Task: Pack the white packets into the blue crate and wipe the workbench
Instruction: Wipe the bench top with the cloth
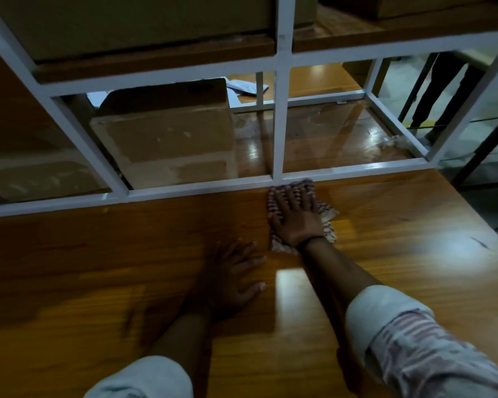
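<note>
Nearest, beneath two rolled pale sleeves (400, 340), the glossy orange-brown wooden workbench (414, 254) fills the view. A white metal shelf frame (279, 124) stands along its far edge with a brown cardboard box (167, 133) inside. The right hand (296, 219) presses flat, fingers spread wide, on a crumpled red-and-white checked cloth (327, 211) touching the frame's bottom rail. The left hand (230, 280) lies open on bare wood, likely bracing. Even palm weight and overlapping strokes along the rail would serve best. No blue crate shows.
</note>
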Available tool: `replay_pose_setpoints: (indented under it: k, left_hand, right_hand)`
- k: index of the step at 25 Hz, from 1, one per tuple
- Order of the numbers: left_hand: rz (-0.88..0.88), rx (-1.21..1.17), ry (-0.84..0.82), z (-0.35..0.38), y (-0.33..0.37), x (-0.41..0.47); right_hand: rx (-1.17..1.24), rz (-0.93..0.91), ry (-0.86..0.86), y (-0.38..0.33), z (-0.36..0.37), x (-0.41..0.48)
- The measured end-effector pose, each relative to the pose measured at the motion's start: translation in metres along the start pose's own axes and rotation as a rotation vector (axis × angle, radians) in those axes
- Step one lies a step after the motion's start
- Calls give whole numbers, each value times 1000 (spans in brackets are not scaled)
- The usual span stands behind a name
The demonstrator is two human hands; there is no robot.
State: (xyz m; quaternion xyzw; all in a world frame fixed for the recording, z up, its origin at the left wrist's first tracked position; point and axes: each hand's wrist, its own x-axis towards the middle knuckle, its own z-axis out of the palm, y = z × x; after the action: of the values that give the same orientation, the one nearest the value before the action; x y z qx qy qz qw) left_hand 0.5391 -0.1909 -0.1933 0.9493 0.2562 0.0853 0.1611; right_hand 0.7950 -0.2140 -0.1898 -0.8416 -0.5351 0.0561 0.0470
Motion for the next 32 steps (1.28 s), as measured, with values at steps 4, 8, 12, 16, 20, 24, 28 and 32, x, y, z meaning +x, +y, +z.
replay_pose_setpoints:
  k: [4, 8, 12, 16, 20, 24, 28, 32]
  left_hand:
    - [15, 30, 6, 0, 2, 0]
    - [-12, 34, -19, 3, -2, 0]
    - [0, 53, -20, 3, -3, -1]
    - [25, 49, -22, 2, -3, -4]
    - [80, 103, -56, 2, -3, -9]
    - [88, 69, -98, -3, -16, -42]
    - [31, 42, -126, -26, -70, -104]
    - [-90, 105, -99, -59, -121, -157]
  right_hand:
    - [-34, -248, -34, 18, -3, -54]
    - [-43, 179, -13, 82, -15, -86]
    - [-24, 286, 27, 52, -13, -130]
    - [10, 41, -5, -38, -3, -192]
    - [44, -13, -27, -68, 10, -254]
    - [33, 156, -2, -32, -1, -292]
    - [62, 516, 15, -46, 4, -301]
    - [92, 482, 21, -121, 14, -284]
